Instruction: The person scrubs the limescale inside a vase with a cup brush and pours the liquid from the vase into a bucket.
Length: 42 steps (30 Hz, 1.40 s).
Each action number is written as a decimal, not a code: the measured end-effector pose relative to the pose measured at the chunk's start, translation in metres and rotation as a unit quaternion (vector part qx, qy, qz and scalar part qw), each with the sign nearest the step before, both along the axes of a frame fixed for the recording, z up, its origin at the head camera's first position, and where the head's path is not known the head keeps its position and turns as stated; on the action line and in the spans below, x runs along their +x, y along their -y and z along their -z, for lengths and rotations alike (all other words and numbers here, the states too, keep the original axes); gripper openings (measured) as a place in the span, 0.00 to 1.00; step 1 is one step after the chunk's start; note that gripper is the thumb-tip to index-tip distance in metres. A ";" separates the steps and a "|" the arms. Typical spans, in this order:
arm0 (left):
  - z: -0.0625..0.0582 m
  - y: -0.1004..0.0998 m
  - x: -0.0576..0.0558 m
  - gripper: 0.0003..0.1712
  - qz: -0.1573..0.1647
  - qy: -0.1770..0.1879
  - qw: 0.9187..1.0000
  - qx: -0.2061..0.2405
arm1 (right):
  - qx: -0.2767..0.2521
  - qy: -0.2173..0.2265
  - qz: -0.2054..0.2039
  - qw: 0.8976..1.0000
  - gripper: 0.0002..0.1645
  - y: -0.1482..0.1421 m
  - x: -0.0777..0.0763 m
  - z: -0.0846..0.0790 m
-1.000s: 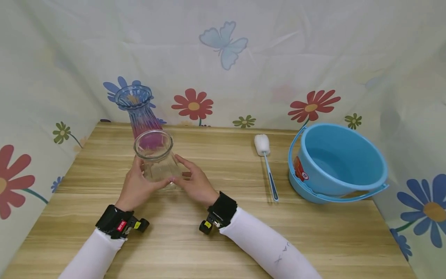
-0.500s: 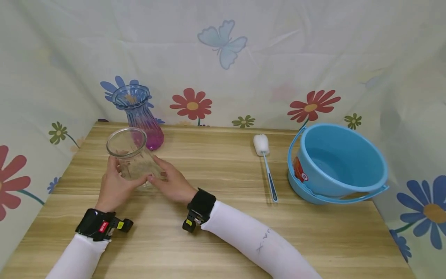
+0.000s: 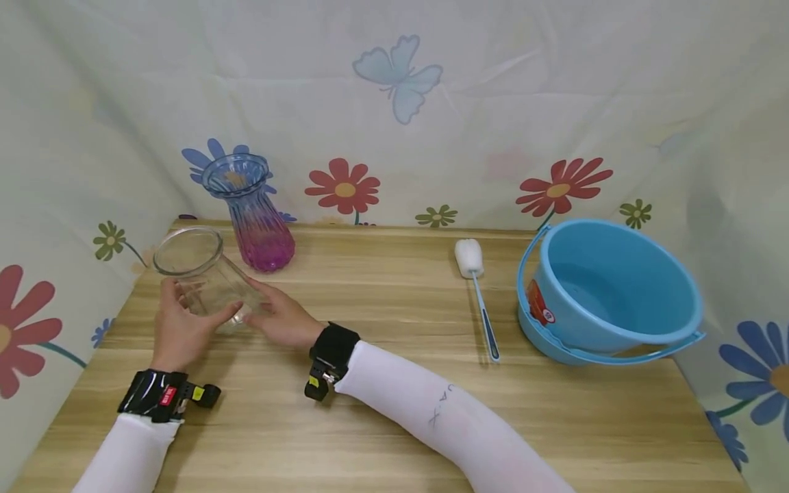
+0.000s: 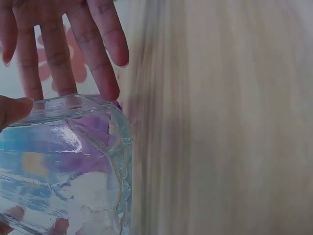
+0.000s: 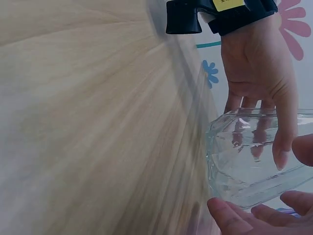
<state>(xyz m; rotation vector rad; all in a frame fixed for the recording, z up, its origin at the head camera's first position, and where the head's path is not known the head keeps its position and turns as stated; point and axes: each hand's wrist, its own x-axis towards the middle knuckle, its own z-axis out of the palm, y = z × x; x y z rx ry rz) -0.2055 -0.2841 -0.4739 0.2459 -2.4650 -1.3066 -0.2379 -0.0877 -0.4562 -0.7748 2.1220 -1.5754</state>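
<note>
Presently held: one clear glass vase (image 3: 212, 289), at left of the table (image 3: 382, 431), near a blue-and-pink vase (image 3: 263, 229); clasped by left hand (image 3: 185, 329) and right hand (image 3: 286, 318) from opposite sides, thumbs in front, fingers behind, presumably so smooth glass is steadied.

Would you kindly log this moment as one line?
left hand: grips clear glass vase; right hand: grips same vase; also: blue-pink glass vase, bottle brush, blue bucket
</note>
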 end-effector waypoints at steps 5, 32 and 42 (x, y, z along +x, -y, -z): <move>0.002 0.009 -0.004 0.53 -0.036 -0.013 0.999 -0.007 | 0.001 0.022 -0.005 1.000 0.43 0.015 -0.005 0.003; 0.001 0.031 -0.016 0.59 -0.066 -0.007 0.998 0.014 | 0.014 0.002 -0.015 1.000 0.47 0.053 -0.027 0.006; -0.002 0.033 -0.012 0.67 -0.052 0.041 0.998 0.011 | 0.007 0.009 -0.020 1.000 0.49 0.056 -0.027 0.007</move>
